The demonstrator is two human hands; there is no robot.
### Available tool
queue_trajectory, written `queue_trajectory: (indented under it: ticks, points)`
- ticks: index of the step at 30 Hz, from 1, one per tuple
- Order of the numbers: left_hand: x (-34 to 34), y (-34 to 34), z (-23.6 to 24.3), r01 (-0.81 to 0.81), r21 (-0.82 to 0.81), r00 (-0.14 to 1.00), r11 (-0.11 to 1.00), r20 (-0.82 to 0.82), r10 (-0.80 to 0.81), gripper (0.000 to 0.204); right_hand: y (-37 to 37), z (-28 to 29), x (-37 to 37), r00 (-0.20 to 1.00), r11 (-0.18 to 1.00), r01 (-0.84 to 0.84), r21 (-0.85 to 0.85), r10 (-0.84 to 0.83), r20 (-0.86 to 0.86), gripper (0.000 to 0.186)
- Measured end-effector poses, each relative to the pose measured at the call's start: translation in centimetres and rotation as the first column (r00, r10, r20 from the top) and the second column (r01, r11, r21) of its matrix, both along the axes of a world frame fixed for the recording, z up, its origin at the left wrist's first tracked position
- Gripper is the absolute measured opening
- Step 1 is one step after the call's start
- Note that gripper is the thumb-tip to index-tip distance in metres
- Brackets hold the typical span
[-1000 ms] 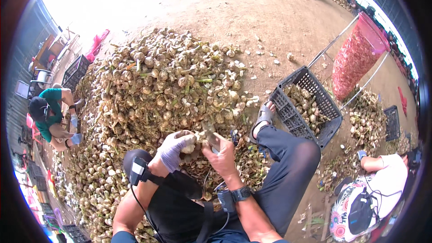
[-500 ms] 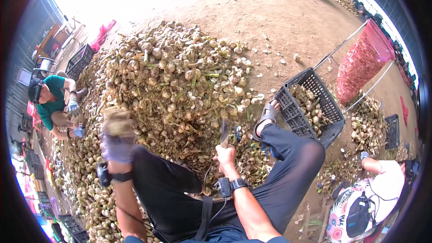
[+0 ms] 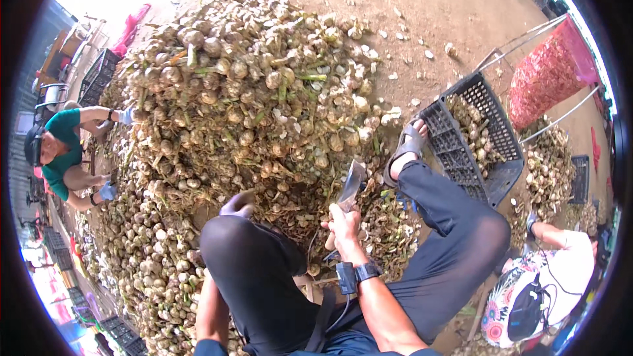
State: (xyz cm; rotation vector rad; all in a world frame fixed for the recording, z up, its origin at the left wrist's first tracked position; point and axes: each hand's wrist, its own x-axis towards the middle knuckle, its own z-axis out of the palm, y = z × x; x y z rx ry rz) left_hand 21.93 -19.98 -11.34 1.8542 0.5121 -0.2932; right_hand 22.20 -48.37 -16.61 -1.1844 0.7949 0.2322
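Note:
My right hand [image 3: 344, 224], bare, is closed around the wooden handle of a broad-bladed knife [image 3: 353, 183], whose blade points up and away. My left hand [image 3: 239, 206], in a greyish-purple glove, shows just beyond my left knee. The knee hides most of it, so its grip cannot be made out. Both hands are at the near edge of a big heap of garlic bulbs [image 3: 250, 86], with dry stems and some green stalks among them. Below the knife lie loose trimmings [image 3: 389, 227].
By my right foot stands a black plastic crate [image 3: 455, 148] partly filled with garlic stems. Beyond it, a pink mesh bag [image 3: 544, 86] hangs on a metal frame. A co-worker in green [image 3: 66, 138] crouches at left; another person [image 3: 550, 277] sits at lower right.
My left hand, blurred and raised with a brownish clump at left, has moved right and behind the knee. The knife has shifted slightly right and its broad blade shows more. The view has moved.

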Motion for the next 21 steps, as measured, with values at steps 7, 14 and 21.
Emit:
queue_trajectory:
  ticks: [7, 14, 21]
  points:
    - [6.9, -2.4, -14.3, 0.621, 0.579, 0.753, 0.528, -0.255, -0.607, 0.054, 1.5, -0.6, 0.5, 0.998, 0.998, -0.034, -0.053, 0.031, -0.062, 0.033]
    - [9.1, -1.7, -15.9, 0.706, 0.553, 0.683, 0.443, -0.363, -0.634, 0.052, 1.6, 0.6, 1.4, 0.996, 0.997, -0.057, -0.044, 0.053, -0.074, 0.029]
    - [1.9, 1.5, -16.3, 0.491, 0.474, 0.856, 0.731, -0.109, -0.505, 0.066, 1.6, 0.1, 0.9, 0.997, 0.997, -0.075, 0.004, 0.076, -0.013, 0.023]
